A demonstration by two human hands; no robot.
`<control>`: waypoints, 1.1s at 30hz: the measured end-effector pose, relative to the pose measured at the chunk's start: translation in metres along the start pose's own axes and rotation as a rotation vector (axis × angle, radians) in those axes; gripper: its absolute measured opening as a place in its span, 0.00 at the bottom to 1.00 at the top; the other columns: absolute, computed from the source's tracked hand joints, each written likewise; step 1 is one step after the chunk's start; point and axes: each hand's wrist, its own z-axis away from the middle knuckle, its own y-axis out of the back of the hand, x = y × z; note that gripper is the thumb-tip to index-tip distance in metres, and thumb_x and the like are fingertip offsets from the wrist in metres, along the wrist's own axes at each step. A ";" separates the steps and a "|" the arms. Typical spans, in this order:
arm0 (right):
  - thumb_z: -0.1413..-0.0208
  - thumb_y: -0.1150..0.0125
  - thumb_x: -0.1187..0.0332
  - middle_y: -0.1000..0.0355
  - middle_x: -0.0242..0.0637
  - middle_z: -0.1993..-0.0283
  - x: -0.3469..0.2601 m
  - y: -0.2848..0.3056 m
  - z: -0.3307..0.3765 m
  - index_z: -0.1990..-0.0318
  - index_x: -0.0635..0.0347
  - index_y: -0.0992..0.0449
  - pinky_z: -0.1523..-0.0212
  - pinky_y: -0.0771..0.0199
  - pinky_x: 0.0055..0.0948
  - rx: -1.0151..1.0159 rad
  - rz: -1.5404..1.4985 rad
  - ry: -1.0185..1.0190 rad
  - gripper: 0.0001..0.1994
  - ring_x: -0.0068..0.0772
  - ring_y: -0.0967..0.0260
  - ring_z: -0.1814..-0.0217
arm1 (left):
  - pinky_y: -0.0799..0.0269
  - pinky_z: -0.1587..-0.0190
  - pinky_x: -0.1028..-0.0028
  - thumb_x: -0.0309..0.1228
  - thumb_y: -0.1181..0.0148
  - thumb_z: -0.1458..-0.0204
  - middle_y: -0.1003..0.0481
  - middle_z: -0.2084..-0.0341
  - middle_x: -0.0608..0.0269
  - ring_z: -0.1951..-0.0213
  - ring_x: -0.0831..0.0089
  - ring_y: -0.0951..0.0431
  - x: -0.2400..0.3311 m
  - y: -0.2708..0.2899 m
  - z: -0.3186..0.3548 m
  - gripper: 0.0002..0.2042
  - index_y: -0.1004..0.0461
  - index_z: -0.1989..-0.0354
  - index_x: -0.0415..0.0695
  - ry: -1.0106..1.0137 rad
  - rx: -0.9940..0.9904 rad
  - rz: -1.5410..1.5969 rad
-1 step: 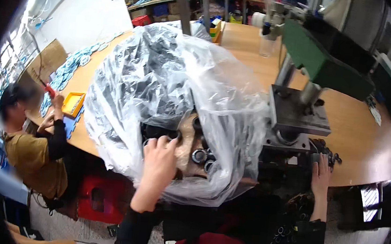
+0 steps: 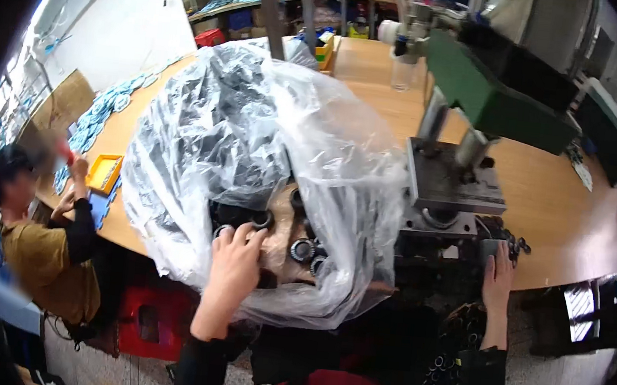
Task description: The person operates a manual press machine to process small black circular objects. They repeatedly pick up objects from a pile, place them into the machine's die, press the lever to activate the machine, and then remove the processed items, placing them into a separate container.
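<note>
Reaching into the opening of a large clear plastic bag (image 2: 341, 166), my left hand (image 2: 234, 265) has its fingers apart over dark round parts. Its fingertips lie beside a black ring (image 2: 262, 220), and I see nothing gripped in them. More black toothed rings (image 2: 302, 250) rest on brown cardboard (image 2: 278, 241) inside the bag. My right hand (image 2: 497, 283) lies with fingers stretched forward against a small grey block (image 2: 491, 249) at the front of the press. Above it stand the press's steel plate (image 2: 455, 178) and green head (image 2: 481, 94).
Small black parts (image 2: 516, 238) lie right of the press, on the wooden table (image 2: 559, 216). Below hangs a heap of black rings (image 2: 447, 376). At left a person (image 2: 50, 249) works beside a yellow tray (image 2: 104, 173). A red stool (image 2: 155, 322) stands below.
The whole view has shifted slightly, so the bag and press sit a little further left. My left hand has drawn back very slightly toward me; my right hand stays at the grey block.
</note>
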 end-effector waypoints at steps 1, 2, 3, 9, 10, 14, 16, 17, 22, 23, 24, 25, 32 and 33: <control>0.32 0.60 0.51 0.43 0.43 0.30 -0.006 0.003 0.003 0.35 0.56 0.36 0.31 0.51 0.44 0.078 -0.061 0.042 0.25 0.45 0.49 0.27 | 0.37 0.44 0.59 0.21 0.42 0.58 0.31 0.47 0.59 0.48 0.53 0.34 -0.010 0.003 0.007 0.25 0.28 0.47 0.48 -0.039 -0.088 0.010; 0.32 0.58 0.53 0.41 0.43 0.31 -0.022 0.003 0.006 0.36 0.58 0.35 0.32 0.49 0.43 0.151 -0.123 0.083 0.24 0.46 0.47 0.28 | 0.38 0.43 0.59 0.19 0.43 0.59 0.31 0.46 0.60 0.47 0.53 0.34 -0.017 0.010 0.011 0.25 0.28 0.47 0.48 -0.079 -0.180 0.012; 0.32 0.56 0.55 0.40 0.43 0.33 -0.045 0.011 0.010 0.38 0.59 0.33 0.33 0.47 0.42 0.201 -0.198 0.076 0.23 0.46 0.45 0.30 | 0.38 0.42 0.59 0.18 0.43 0.59 0.31 0.45 0.60 0.47 0.53 0.34 -0.021 0.010 0.011 0.25 0.28 0.47 0.48 -0.096 -0.195 0.037; 0.40 0.41 0.61 0.30 0.43 0.47 -0.140 0.051 0.005 0.48 0.62 0.26 0.41 0.39 0.40 0.263 -0.366 0.182 0.18 0.44 0.35 0.42 | 0.36 0.45 0.62 0.22 0.33 0.62 0.30 0.52 0.56 0.50 0.54 0.33 -0.023 0.020 -0.007 0.29 0.29 0.45 0.46 -0.151 -0.087 0.198; 0.42 0.39 0.59 0.30 0.43 0.47 -0.152 0.050 0.001 0.49 0.62 0.26 0.42 0.39 0.40 0.251 -0.376 0.185 0.19 0.44 0.35 0.43 | 0.35 0.45 0.62 0.22 0.32 0.62 0.31 0.52 0.54 0.50 0.52 0.33 -0.016 0.030 -0.007 0.30 0.30 0.44 0.45 -0.140 -0.018 0.276; 0.48 0.33 0.53 0.29 0.44 0.51 -0.183 0.046 -0.026 0.51 0.61 0.26 0.43 0.40 0.41 0.297 -0.383 0.195 0.24 0.44 0.35 0.45 | 0.33 0.46 0.73 0.21 0.29 0.61 0.36 0.47 0.57 0.49 0.68 0.29 0.018 0.053 -0.001 0.33 0.33 0.42 0.36 -0.050 -0.114 1.049; 0.50 0.31 0.51 0.29 0.43 0.53 -0.200 0.045 -0.042 0.53 0.61 0.27 0.45 0.40 0.42 0.285 -0.373 0.226 0.25 0.45 0.35 0.46 | 0.36 0.45 0.77 0.25 0.25 0.62 0.38 0.46 0.60 0.47 0.74 0.32 0.034 0.060 0.000 0.35 0.33 0.41 0.35 -0.210 -0.125 1.144; 0.52 0.30 0.50 0.29 0.43 0.54 -0.206 0.045 -0.047 0.53 0.61 0.27 0.45 0.40 0.42 0.280 -0.368 0.242 0.26 0.46 0.34 0.47 | 0.36 0.44 0.77 0.25 0.25 0.62 0.37 0.46 0.60 0.46 0.74 0.32 0.040 0.059 0.002 0.36 0.34 0.40 0.35 -0.180 -0.180 1.238; 0.55 0.29 0.55 0.29 0.45 0.51 -0.209 0.035 -0.051 0.52 0.59 0.26 0.43 0.40 0.43 0.224 -0.278 0.129 0.25 0.50 0.35 0.44 | 0.37 0.40 0.73 0.21 0.27 0.59 0.34 0.47 0.59 0.42 0.73 0.32 0.106 0.061 -0.013 0.34 0.35 0.40 0.33 -0.028 -0.358 1.596; 0.55 0.29 0.55 0.29 0.45 0.51 -0.207 0.036 -0.049 0.52 0.59 0.26 0.43 0.39 0.42 0.209 -0.244 0.124 0.25 0.50 0.35 0.44 | 0.36 0.41 0.74 0.21 0.28 0.58 0.33 0.47 0.59 0.43 0.73 0.31 0.121 0.058 -0.021 0.32 0.34 0.42 0.33 -0.049 -0.363 1.547; 0.55 0.29 0.55 0.29 0.45 0.51 -0.204 0.036 -0.045 0.52 0.59 0.26 0.43 0.40 0.42 0.223 -0.278 0.126 0.25 0.49 0.35 0.45 | 0.35 0.42 0.74 0.21 0.29 0.57 0.32 0.48 0.59 0.44 0.73 0.30 0.135 0.053 -0.031 0.30 0.34 0.43 0.32 -0.072 -0.368 1.497; 0.54 0.29 0.55 0.29 0.44 0.52 -0.199 0.036 -0.038 0.52 0.60 0.26 0.43 0.40 0.42 0.237 -0.315 0.130 0.25 0.48 0.35 0.45 | 0.33 0.44 0.74 0.23 0.29 0.56 0.29 0.51 0.59 0.47 0.73 0.28 0.146 0.046 -0.043 0.29 0.33 0.44 0.34 -0.117 -0.294 1.409; 0.53 0.30 0.63 0.30 0.48 0.51 -0.077 0.053 0.070 0.48 0.66 0.29 0.44 0.34 0.40 0.216 -0.343 -0.307 0.25 0.47 0.32 0.46 | 0.28 0.56 0.65 0.32 0.29 0.58 0.24 0.61 0.48 0.59 0.56 0.23 0.191 0.020 -0.098 0.25 0.28 0.51 0.36 -0.119 0.079 0.957; 0.52 0.31 0.64 0.30 0.48 0.50 -0.049 0.053 0.090 0.47 0.66 0.29 0.42 0.35 0.40 0.199 -0.241 -0.406 0.25 0.47 0.33 0.45 | 0.28 0.56 0.63 0.33 0.29 0.58 0.24 0.61 0.47 0.59 0.53 0.23 0.194 0.019 -0.104 0.24 0.27 0.52 0.37 -0.123 0.044 0.910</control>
